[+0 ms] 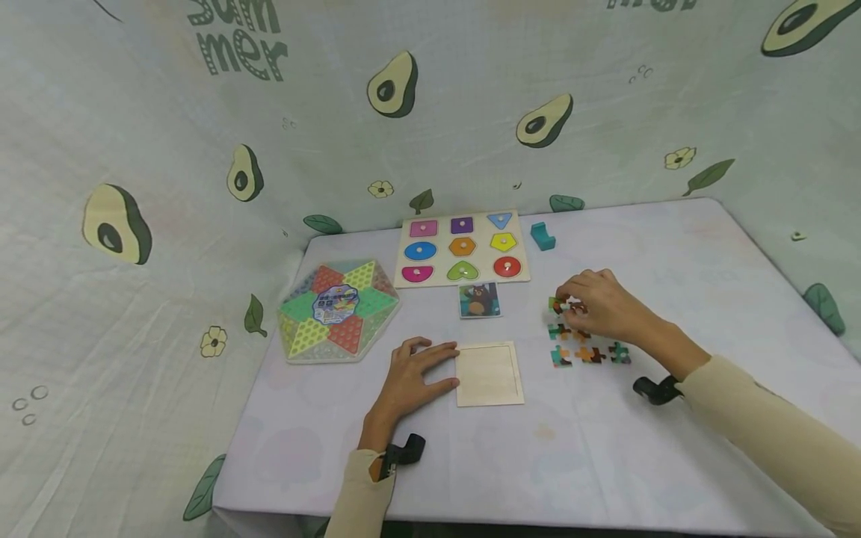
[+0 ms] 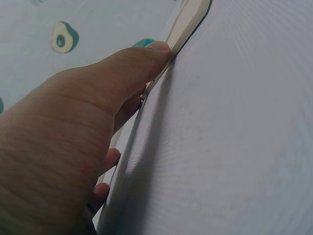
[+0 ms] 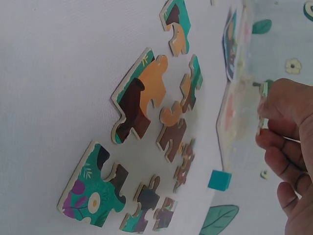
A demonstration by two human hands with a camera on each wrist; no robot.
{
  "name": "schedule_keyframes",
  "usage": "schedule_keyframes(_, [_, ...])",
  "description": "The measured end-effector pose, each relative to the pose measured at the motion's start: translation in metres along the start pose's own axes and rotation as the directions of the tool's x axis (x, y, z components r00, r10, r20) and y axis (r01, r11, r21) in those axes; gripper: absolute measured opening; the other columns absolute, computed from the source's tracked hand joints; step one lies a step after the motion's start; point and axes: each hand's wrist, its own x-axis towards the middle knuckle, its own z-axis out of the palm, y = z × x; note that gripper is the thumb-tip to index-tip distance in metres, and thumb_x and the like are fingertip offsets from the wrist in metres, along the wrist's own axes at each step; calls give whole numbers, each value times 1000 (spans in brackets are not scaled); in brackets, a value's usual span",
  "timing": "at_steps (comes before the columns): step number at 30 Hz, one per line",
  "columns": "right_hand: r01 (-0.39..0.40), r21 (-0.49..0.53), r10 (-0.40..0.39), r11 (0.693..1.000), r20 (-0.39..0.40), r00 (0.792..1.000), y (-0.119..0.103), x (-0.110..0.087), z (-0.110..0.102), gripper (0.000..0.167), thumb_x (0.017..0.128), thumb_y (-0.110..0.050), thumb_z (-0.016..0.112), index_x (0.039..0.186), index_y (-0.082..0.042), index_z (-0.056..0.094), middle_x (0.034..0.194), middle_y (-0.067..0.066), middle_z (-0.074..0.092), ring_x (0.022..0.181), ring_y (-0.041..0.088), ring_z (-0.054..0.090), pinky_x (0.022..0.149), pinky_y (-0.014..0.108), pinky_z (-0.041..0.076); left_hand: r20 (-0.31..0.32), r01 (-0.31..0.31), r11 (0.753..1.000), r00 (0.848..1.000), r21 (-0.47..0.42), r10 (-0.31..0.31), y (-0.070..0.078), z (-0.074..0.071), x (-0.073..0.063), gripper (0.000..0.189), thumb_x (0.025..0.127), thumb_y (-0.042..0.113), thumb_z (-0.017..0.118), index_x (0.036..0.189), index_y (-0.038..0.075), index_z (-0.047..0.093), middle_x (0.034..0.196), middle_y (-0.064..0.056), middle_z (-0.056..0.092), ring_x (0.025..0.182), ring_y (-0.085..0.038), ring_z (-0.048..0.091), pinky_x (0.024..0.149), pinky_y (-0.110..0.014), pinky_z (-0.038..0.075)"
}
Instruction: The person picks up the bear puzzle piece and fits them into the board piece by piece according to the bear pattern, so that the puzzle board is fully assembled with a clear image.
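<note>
We see that the right hand (image 1: 605, 308) pinches a piece (image 3: 264, 91) between thumb and finger, over the other pieces (image 1: 589, 355) on the desk (image 1: 484, 467). These lie to the right of the tray (image 1: 489, 375), well apart from it. The left hand (image 1: 412, 377), fingers loosely extended, touches the tray's left edge, so it is nearer. The tray looks almost square; we find no long axis.
</note>
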Motion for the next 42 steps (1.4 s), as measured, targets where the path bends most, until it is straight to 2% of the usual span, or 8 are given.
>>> schedule_keyframes(5, [3, 15, -3, 1000, 5, 1000, -7, 0, 0, 23, 79, -11, 79, 101, -10, 73, 99, 2, 70, 89, 20, 57, 82, 45, 39, -5, -2, 1000, 1000, 1, 2, -2, 1, -1, 55, 88, 60, 67, 137, 36, 62, 146, 19, 50, 134, -18, 36, 108, -49, 26])
schedule_keyframes(12, [70, 12, -70, 997, -33, 997, -15, -1, 1, 28, 75, -10, 82, 101, -8, 72, 100, 3, 71, 93, 23, 60, 78, 43, 38, -13, -4, 1000, 1000, 6, 4, -4, 3, -1, 54, 88, 62, 67, 136, 37, 62, 146, 23, 49, 133, -16, 36, 108, -49, 26])
schedule_keyframes(17, [80, 23, -79, 997, -29, 996, -20, 1, 0, 29, 75, -12, 84, 101, -9, 72, 99, 2, 71, 93, 22, 59, 79, 43, 39, 4, 13, 1000, 1000, 4, -13, -3, 2, 1, 55, 88, 63, 66, 137, 38, 62, 146, 24, 48, 133, -15, 35, 108, -48, 25])
schedule_keyframes(27, [86, 46, -85, 995, -16, 996, -27, -2, 1, 27, 77, -14, 83, 101, -9, 73, 98, -1, 71, 93, 19, 59, 81, 42, 40, -1, 16, 1000, 1000, -16, -16, -1, 2, -2, 53, 87, 61, 67, 135, 38, 63, 146, 21, 50, 133, -17, 36, 108, -49, 26])
schedule_keyframes(42, [159, 51, -155, 986, -76, 985, -36, -1, 9, 25, 74, -11, 83, 97, -10, 72, 96, -1, 70, 90, 18, 60, 80, 42, 40, -6, 12, 1000, 1000, -24, -12, 0, 3, -3, 53, 88, 60, 67, 135, 37, 63, 145, 22, 50, 133, -18, 37, 106, -49, 27])
